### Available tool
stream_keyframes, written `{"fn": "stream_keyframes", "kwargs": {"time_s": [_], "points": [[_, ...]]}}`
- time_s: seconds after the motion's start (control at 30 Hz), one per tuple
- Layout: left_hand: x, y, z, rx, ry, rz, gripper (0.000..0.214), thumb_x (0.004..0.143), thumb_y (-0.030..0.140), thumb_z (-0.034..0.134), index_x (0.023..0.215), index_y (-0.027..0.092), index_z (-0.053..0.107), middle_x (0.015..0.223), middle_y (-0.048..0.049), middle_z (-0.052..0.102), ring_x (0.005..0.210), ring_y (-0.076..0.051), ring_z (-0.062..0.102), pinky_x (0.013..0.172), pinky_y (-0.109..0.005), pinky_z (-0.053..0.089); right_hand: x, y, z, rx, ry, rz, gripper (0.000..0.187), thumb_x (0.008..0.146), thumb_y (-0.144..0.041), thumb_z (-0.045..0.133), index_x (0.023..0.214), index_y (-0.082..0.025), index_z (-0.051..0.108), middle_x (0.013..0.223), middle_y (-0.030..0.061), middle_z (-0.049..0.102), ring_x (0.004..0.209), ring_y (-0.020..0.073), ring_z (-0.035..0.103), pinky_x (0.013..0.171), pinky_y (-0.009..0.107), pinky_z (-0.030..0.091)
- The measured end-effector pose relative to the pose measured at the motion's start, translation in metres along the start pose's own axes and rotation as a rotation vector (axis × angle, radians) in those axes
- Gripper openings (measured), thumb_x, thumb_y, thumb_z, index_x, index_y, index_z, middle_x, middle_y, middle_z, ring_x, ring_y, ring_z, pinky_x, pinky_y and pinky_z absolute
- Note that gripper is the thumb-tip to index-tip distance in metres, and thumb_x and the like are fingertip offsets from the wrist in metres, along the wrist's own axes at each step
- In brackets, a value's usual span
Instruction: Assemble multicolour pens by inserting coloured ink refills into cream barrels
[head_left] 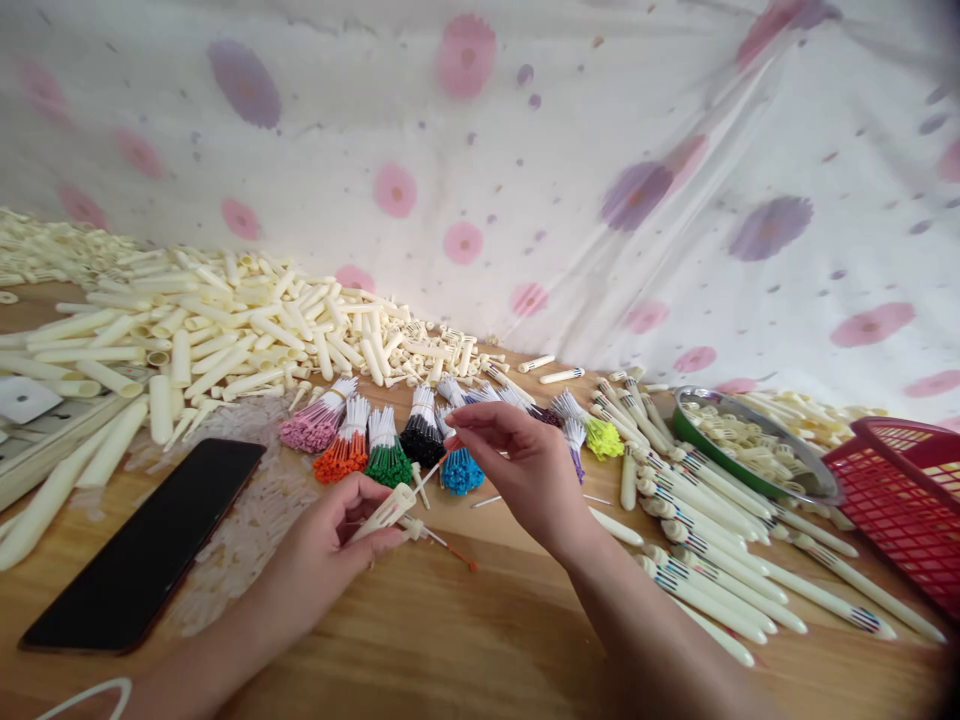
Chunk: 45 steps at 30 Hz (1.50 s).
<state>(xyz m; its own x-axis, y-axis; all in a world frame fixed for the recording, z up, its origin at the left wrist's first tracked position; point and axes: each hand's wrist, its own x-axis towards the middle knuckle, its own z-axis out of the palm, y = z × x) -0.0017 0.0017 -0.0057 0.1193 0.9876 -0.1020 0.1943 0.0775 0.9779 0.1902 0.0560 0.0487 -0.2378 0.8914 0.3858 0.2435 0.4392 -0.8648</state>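
My left hand (330,545) is closed around a cream plastic pen barrel (384,512), held tilted above the wooden table (465,640). My right hand (517,465) pinches a thin pen refill (435,468) with a reddish end, its tip at the barrel's open end. Just beyond my hands stand bundles of coloured refills: pink (315,425), orange (341,455), green (388,460), black (421,435) and blue (459,468). Another orange-tipped refill (450,547) lies on the table under my left hand.
A large heap of cream barrels (225,330) fills the back left. A black phone (146,545) lies at left. Assembled pens (712,560) lie in rows at right, beside a metal dish of small parts (750,445) and a red basket (900,490). A flowered cloth (525,150) hangs behind.
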Motion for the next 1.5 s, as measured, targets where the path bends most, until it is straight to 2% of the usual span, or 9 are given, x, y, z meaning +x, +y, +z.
{"fn": "stream_keyframes", "kwargs": {"time_s": [0.17, 0.37, 0.6, 0.83, 0.97, 1.07, 1.2, 1.3, 1.5], "points": [[0.001, 0.007, -0.001, -0.11, -0.043, -0.046, 0.02, 0.068, 0.028, 0.07, 0.08, 0.02, 0.056, 0.074, 0.0015, 0.065, 0.069, -0.017, 0.059, 0.057, -0.024, 0.041, 0.0, -0.002, -0.001, 0.058, -0.014, 0.002, 0.008, 0.079, -0.02, 0.058, 0.086, -0.019, 0.063, 0.077, 0.0012, 0.07, 0.071, 0.014, 0.069, 0.065, 0.024, 0.053], [0.0, 0.008, -0.001, -0.152, -0.03, -0.059, 0.022, 0.065, 0.026, 0.073, 0.078, 0.019, 0.056, 0.077, -0.0002, 0.068, 0.074, -0.018, 0.061, 0.067, -0.028, 0.044, 0.0, -0.006, -0.003, 0.056, -0.034, 0.004, 0.009, 0.079, -0.018, 0.057, 0.085, -0.018, 0.063, 0.08, 0.0018, 0.07, 0.072, 0.0136, 0.069, 0.065, 0.023, 0.054], [0.0, 0.002, -0.001, -0.108, -0.02, -0.039, 0.021, 0.067, 0.026, 0.072, 0.08, 0.019, 0.057, 0.079, -0.0009, 0.068, 0.077, -0.02, 0.062, 0.07, -0.03, 0.045, -0.002, -0.009, -0.004, 0.036, -0.068, 0.013, 0.01, 0.08, -0.018, 0.057, 0.087, -0.018, 0.063, 0.079, 0.0016, 0.07, 0.072, 0.0132, 0.069, 0.065, 0.023, 0.055], [0.001, 0.002, 0.001, -0.096, -0.029, -0.028, 0.02, 0.067, 0.025, 0.071, 0.08, 0.019, 0.058, 0.078, -0.0011, 0.068, 0.077, -0.02, 0.063, 0.07, -0.031, 0.046, -0.003, -0.004, 0.003, 0.113, -0.131, 0.102, 0.011, 0.078, -0.021, 0.059, 0.087, -0.019, 0.063, 0.085, 0.0028, 0.07, 0.073, 0.0141, 0.068, 0.068, 0.026, 0.053], [0.0, 0.003, -0.001, -0.142, -0.012, -0.035, 0.022, 0.066, 0.026, 0.072, 0.08, 0.019, 0.056, 0.077, -0.0005, 0.067, 0.074, -0.019, 0.062, 0.067, -0.029, 0.045, -0.008, -0.005, 0.013, 0.127, -0.196, 0.215, 0.017, 0.077, -0.025, 0.062, 0.093, -0.02, 0.064, 0.078, 0.0016, 0.07, 0.073, 0.0151, 0.067, 0.068, 0.027, 0.051], [0.0, 0.005, -0.001, -0.163, -0.001, -0.036, 0.022, 0.067, 0.027, 0.073, 0.08, 0.019, 0.056, 0.075, 0.0004, 0.066, 0.07, -0.017, 0.06, 0.064, -0.027, 0.044, -0.008, -0.001, 0.021, 0.262, -0.25, 0.304, 0.019, 0.072, -0.032, 0.068, 0.084, -0.018, 0.066, 0.075, 0.0015, 0.068, 0.071, 0.0146, 0.064, 0.067, 0.027, 0.05], [-0.001, 0.009, 0.0, -0.17, -0.005, -0.037, 0.022, 0.066, 0.027, 0.073, 0.079, 0.018, 0.058, 0.072, 0.0013, 0.063, 0.064, -0.014, 0.055, 0.056, -0.024, 0.041, -0.006, 0.005, 0.027, 0.242, -0.248, 0.212, 0.015, 0.067, -0.032, 0.072, 0.066, -0.018, 0.068, 0.082, 0.0024, 0.063, 0.076, 0.0138, 0.059, 0.071, 0.027, 0.048], [-0.002, 0.013, 0.001, -0.195, -0.011, -0.051, 0.022, 0.065, 0.027, 0.073, 0.078, 0.018, 0.058, 0.067, 0.0024, 0.06, 0.058, -0.012, 0.051, 0.052, -0.022, 0.039, -0.005, 0.006, 0.027, 0.233, -0.252, 0.197, 0.013, 0.068, -0.032, 0.073, 0.064, -0.02, 0.069, 0.084, 0.0023, 0.061, 0.079, 0.0137, 0.057, 0.075, 0.027, 0.046], [-0.003, 0.015, -0.002, -0.199, -0.014, -0.043, 0.02, 0.067, 0.025, 0.072, 0.079, 0.018, 0.057, 0.069, 0.0027, 0.061, 0.06, -0.011, 0.051, 0.054, -0.022, 0.038, -0.002, 0.006, 0.02, 0.312, -0.332, 0.258, 0.019, 0.067, -0.038, 0.074, 0.067, -0.02, 0.071, 0.084, 0.0018, 0.058, 0.08, 0.0139, 0.056, 0.075, 0.028, 0.045]]}}
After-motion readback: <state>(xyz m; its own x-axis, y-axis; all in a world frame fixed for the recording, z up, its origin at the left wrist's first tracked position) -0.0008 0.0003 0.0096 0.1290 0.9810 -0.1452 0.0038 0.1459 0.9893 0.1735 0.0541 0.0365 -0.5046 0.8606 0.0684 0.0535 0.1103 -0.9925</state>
